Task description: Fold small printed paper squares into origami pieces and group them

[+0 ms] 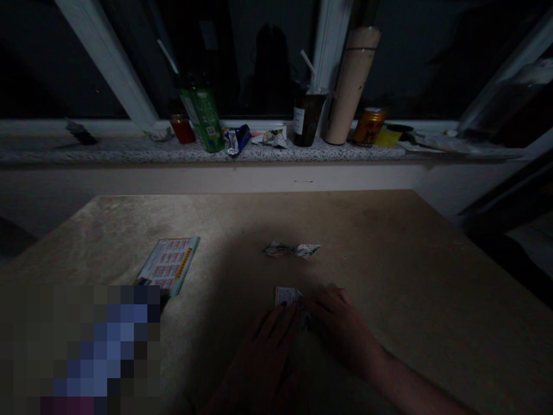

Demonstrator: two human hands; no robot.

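A small piece of folded printed paper [286, 295] lies on the table in front of me. My left hand [270, 340] rests on its near edge, fingers stretched out and lying flat. From the other side, my right hand [334, 314] has bent fingers closed on the paper's right, folded part. Its fingertips are dim and partly hidden. A little farther away lie two small folded paper pieces [279, 249], pointed at their ends and nearly touching in the middle.
A printed booklet or sheet [170, 265] lies to the left, beside a blurred-out patch. Along the granite windowsill [268, 153] stand a green bottle [207, 118], a dark cup [307, 121] with a straw, a tall beige flask [352, 86] and an orange can [368, 127].
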